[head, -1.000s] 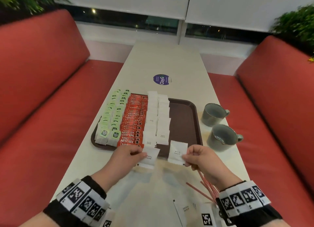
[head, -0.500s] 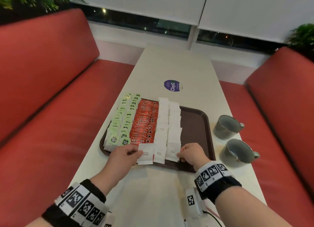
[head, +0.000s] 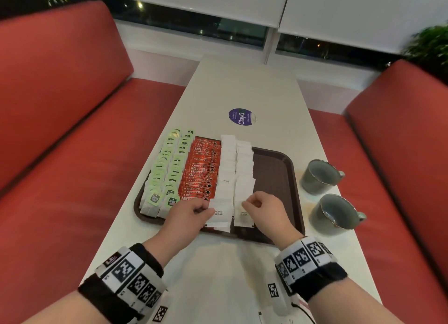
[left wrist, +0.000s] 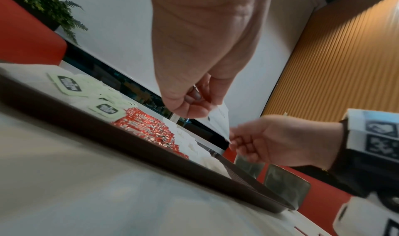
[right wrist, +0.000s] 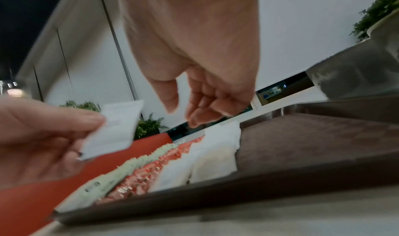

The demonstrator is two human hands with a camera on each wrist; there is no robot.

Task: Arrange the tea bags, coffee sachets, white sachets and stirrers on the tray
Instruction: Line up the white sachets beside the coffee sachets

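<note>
A brown tray (head: pixel 274 178) holds rows of green tea bags (head: pixel 167 173), red coffee sachets (head: pixel 201 173) and two columns of white sachets (head: pixel 236 168). My left hand (head: pixel 206 210) pinches one white sugar sachet (head: pixel 219 214) over the near end of the left white column. The left wrist view shows that sachet (left wrist: pixel 218 118) lifted off the tray. My right hand (head: pixel 249 202) hovers over the nearest sachet (head: pixel 243 218) of the right white column. Its fingers (right wrist: pixel 202 110) are loosely curled and hold nothing. A sliver of red stirrers (head: pixel 303 304) shows by my right wrist.
Two grey cups (head: pixel 320 176) (head: pixel 337 214) stand on the table right of the tray. A purple round sticker (head: pixel 240 116) lies beyond the tray. Red benches (head: pixel 60 130) flank the narrow table. The tray's right third is bare.
Both hands moved forward from the table to the tray's near edge. My right hand laid its white sachet on the right column and let go. The left hand still holds its sachet.
</note>
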